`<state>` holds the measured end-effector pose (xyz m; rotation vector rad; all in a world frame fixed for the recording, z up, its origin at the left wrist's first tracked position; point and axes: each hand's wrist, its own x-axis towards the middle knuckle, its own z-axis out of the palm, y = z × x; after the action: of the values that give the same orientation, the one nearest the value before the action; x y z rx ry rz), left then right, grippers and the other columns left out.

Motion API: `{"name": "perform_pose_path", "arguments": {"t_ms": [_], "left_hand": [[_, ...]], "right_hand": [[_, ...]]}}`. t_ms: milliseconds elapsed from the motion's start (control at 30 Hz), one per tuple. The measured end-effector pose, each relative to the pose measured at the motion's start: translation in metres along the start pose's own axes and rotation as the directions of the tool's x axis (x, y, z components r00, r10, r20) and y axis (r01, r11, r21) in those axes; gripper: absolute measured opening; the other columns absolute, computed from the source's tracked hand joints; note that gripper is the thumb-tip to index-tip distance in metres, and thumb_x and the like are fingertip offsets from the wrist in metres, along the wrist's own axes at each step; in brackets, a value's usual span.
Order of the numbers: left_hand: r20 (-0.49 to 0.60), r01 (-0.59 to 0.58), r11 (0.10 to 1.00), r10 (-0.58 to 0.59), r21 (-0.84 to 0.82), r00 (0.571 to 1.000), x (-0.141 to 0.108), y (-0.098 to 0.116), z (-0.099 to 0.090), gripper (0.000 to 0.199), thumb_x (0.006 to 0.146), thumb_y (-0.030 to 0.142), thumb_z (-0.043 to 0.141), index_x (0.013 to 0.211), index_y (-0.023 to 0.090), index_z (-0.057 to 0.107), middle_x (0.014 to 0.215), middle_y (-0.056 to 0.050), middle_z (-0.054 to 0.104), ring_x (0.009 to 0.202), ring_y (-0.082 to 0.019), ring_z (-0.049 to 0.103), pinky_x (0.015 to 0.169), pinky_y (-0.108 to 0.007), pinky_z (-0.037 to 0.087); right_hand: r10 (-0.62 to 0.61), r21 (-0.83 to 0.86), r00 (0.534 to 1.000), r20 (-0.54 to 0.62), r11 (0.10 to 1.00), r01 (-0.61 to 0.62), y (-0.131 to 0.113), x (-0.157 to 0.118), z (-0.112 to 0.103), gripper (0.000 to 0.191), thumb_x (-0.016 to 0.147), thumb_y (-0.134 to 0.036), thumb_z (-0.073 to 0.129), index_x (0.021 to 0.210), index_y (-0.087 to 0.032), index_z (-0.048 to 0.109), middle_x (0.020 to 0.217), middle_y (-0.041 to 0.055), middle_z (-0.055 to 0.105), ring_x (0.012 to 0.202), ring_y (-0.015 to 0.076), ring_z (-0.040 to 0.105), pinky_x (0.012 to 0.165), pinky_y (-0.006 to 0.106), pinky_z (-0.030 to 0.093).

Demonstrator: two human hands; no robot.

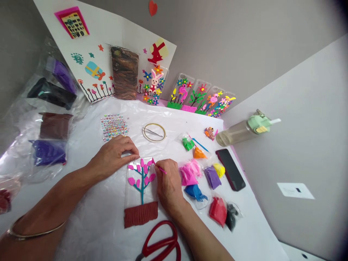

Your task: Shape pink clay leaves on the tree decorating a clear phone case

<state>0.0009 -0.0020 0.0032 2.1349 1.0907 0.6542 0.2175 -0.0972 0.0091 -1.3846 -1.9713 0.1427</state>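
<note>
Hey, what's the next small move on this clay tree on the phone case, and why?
Probably press the top right pink leaf down with the pink tool in your right hand: its tip sits right by that leaf, and your left hand has the top edge of the clear case.

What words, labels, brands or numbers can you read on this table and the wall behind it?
No word, brand or number is readable.
The yellow card in a pink frame on the white board: dark printed marks, too small and blurred to read.
The white slip on the right-hand wall: one small dark mark, too small to read.
The clear bags of modelling clay: no lettering visible.
</note>
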Motion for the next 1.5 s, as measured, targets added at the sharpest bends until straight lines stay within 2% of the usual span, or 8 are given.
{"name": "perform_pose_path", "arguments": {"t_ms": [133,233,500,767,1500], "left_hand": [[0.000,-0.001,1.000,0.001,-0.002,1.000,0.000,0.002,-0.001,0.026,0.094,0.044,0.060,0.082,0.026,0.074,0.089,-0.002,0.069,0.094,-0.023,0.057,0.087,-0.037,0.041],[0.003,0.003,1.000,-0.003,-0.003,1.000,0.000,0.003,-0.001,0.026,0.094,0.045,0.060,0.082,0.026,0.074,0.089,-0.001,0.069,0.093,-0.023,0.057,0.086,-0.037,0.041],[0.003,0.009,1.000,-0.009,-0.008,1.000,0.000,0.001,-0.001,0.026,0.094,0.045,0.060,0.082,0.026,0.074,0.089,-0.001,0.069,0.094,-0.023,0.057,0.087,-0.037,0.041],[0.004,0.015,1.000,-0.014,-0.008,1.000,-0.001,0.001,0.000,0.023,0.093,0.042,0.063,0.082,0.026,0.074,0.089,-0.002,0.068,0.094,-0.024,0.057,0.087,-0.037,0.041],[0.014,0.029,1.000,-0.029,0.002,0.999,0.000,0.002,-0.001,0.021,0.092,0.040,0.063,0.083,0.025,0.075,0.089,-0.001,0.068,0.094,-0.023,0.056,0.087,-0.035,0.040]], "right_hand": [[0.123,0.050,0.991,-0.044,0.991,-0.121,0.003,0.002,-0.007,0.016,0.103,-0.014,0.041,0.101,-0.019,0.056,0.089,0.0054,0.064,0.079,0.0195,0.059,0.070,0.031,0.047],[0.174,0.094,0.984,-0.035,0.981,-0.170,0.002,0.002,-0.014,0.018,0.103,-0.015,0.041,0.097,-0.019,0.057,0.087,0.0045,0.064,0.077,0.0176,0.061,0.067,0.029,0.048],[0.124,0.163,0.991,0.051,0.978,-0.131,-0.001,0.000,-0.019,0.017,0.103,-0.016,0.042,0.098,-0.020,0.058,0.086,0.0039,0.064,0.078,0.0176,0.062,0.067,0.029,0.050],[0.091,0.148,0.992,0.084,0.984,-0.103,0.005,0.000,-0.016,0.017,0.103,-0.015,0.042,0.098,-0.019,0.058,0.087,0.0049,0.063,0.079,0.0183,0.059,0.069,0.030,0.050],[0.090,0.178,0.992,0.092,0.978,-0.105,0.010,0.002,-0.017,0.016,0.104,-0.015,0.044,0.099,-0.021,0.057,0.088,0.0043,0.063,0.080,0.0186,0.059,0.071,0.030,0.048]]}}
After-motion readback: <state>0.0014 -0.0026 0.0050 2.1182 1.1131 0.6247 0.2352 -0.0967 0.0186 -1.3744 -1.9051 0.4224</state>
